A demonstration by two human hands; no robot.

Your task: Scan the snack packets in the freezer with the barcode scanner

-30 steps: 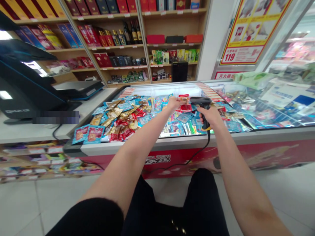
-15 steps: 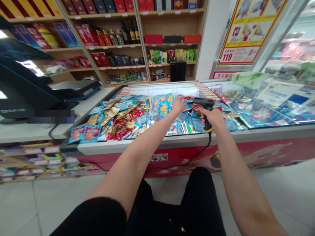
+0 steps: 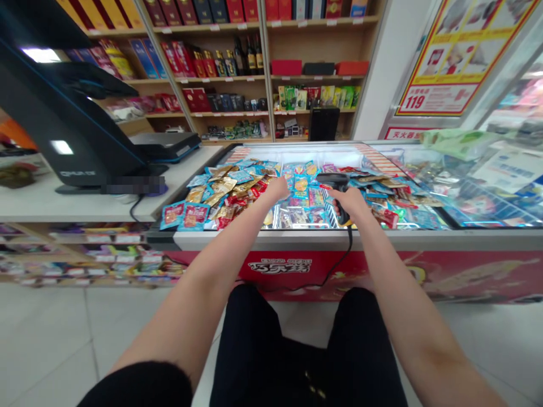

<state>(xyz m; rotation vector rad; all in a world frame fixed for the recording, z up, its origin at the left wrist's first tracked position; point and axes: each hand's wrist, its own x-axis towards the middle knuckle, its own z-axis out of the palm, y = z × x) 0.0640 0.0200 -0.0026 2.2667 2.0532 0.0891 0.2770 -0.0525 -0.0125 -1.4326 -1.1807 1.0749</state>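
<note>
My right hand [image 3: 352, 204] is wrapped round the grip of a black barcode scanner [image 3: 333, 180], whose head points left above the freezer. A cable hangs from the grip. My left hand [image 3: 278, 189] reaches to the right edge of a heap of gold, blue and red snack packets [image 3: 224, 189]. Its fingers are hidden behind the back of the hand, so whether it holds a packet does not show. A second heap of snack packets [image 3: 392, 195] lies beyond the scanner on the right. Between the heaps, blue packets [image 3: 301, 186] show in wire baskets inside the freezer.
The chest freezer [image 3: 271, 242] with its red front stands just before my knees. On the counter at left are a black checkout machine [image 3: 89, 130] and a flat scale [image 3: 169, 144]. Shelves [image 3: 220, 82] of boxes and bottles line the back. A green bag [image 3: 453, 141] lies on the freezer's right part.
My left hand has left the red packet by the scanner and moved left to the left heap. My right hand keeps the scanner, now slightly further left. The view has turned left.
</note>
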